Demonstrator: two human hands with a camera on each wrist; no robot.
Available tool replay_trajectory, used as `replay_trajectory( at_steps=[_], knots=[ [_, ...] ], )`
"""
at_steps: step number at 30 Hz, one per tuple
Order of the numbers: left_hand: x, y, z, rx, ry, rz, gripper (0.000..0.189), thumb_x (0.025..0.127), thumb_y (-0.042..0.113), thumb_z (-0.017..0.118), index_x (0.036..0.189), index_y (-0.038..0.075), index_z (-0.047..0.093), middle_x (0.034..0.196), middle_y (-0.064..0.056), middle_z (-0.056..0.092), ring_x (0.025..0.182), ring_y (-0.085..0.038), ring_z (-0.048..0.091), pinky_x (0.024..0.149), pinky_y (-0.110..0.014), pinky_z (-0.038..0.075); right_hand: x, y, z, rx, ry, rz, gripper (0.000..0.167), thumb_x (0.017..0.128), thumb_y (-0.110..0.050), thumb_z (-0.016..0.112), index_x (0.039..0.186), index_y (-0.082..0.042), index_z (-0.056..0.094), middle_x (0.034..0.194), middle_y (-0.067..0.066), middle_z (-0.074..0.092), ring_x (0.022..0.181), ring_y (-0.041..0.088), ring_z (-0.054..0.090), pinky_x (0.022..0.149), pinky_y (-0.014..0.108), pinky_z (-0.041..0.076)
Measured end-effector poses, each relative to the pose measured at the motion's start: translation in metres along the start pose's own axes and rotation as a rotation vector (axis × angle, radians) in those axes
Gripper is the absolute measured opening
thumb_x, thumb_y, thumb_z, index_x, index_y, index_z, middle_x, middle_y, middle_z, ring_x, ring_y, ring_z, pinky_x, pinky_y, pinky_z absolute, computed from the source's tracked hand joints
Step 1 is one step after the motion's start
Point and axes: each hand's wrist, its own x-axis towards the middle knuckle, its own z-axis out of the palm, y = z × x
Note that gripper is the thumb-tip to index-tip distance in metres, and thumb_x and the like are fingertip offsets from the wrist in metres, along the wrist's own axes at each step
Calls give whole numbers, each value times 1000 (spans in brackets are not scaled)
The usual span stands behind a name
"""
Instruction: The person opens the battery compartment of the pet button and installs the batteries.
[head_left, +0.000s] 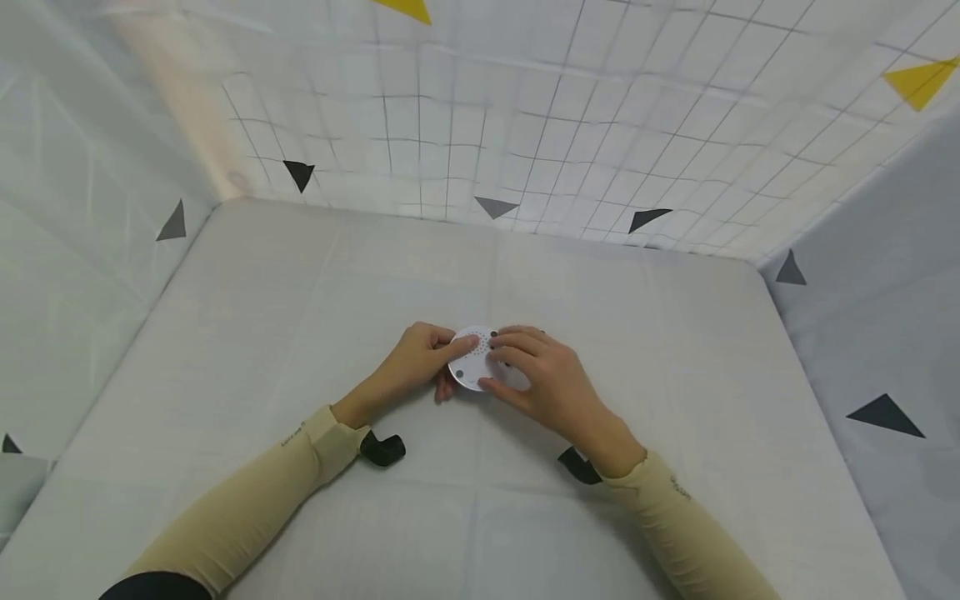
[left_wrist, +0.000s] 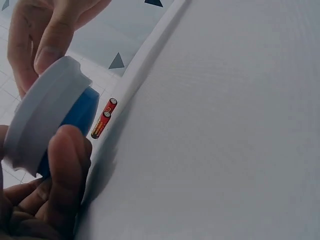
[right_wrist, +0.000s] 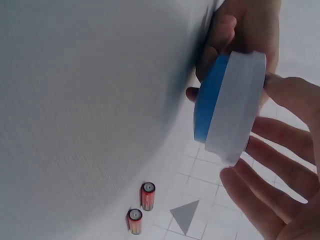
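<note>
A round white device with a blue underside is between both hands over the middle of the table. Its face has a cluster of small holes and a few dark round spots by the rim. My left hand grips the near-left side, thumb on the face and fingers below against the blue part, as the left wrist view shows. From the right, my right hand holds the rim and face between its thumb and bent fingertips. In the right wrist view the device is tilted on edge, blue side toward the table.
Two red batteries, one battery beside another battery, stand on the white table surface beyond the device. White sheeting with a grid and dark triangles encloses the back and sides.
</note>
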Motion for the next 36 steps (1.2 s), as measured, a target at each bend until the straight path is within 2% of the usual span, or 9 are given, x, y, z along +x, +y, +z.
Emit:
replay_trajectory(
  at_steps=[5,10,16,21,27,36],
  knots=[
    [0,0,-1,-11,-18,-3,51,103,53,65,79,8,70,57,-14,66,42,-24,62,44,-34,52,1,1,-3,6,-47,-10,31,83,-26,93,105,-8,79,115,7,78,118,27,70,100,41,59],
    [0,-1,-1,-3,-23,-1,51,103,54,64,80,9,72,56,-12,65,41,-22,60,42,-34,51,2,-2,-3,5,-51,-38,30,82,-23,94,105,-9,80,112,7,79,117,28,70,99,41,60],
    [-1,0,-2,12,-21,-20,50,104,53,62,82,10,72,54,-9,64,40,-19,58,42,-31,49,2,-5,-2,-1,-61,-60,26,82,-16,93,104,-9,81,108,5,79,108,23,72,93,37,62],
    [-1,2,-2,31,-21,-11,52,106,52,60,79,8,70,52,-9,63,39,-18,56,40,-31,48,2,-10,-1,-55,-80,-82,20,85,-14,90,101,-8,81,103,3,78,102,20,71,88,32,62],
    [-2,2,-2,43,-12,-2,53,106,53,60,76,10,69,51,-8,61,37,-18,55,38,-32,47,2,-13,3,-148,-54,-164,15,82,-10,89,95,-6,81,95,3,77,97,20,71,82,30,63],
    [-3,2,-3,63,-26,40,54,107,50,58,72,10,66,48,-8,59,35,-18,52,37,-31,45,1,-13,7,-145,-27,-212,17,78,-7,90,91,-5,80,93,4,76,95,21,71,79,29,63]
  ],
)
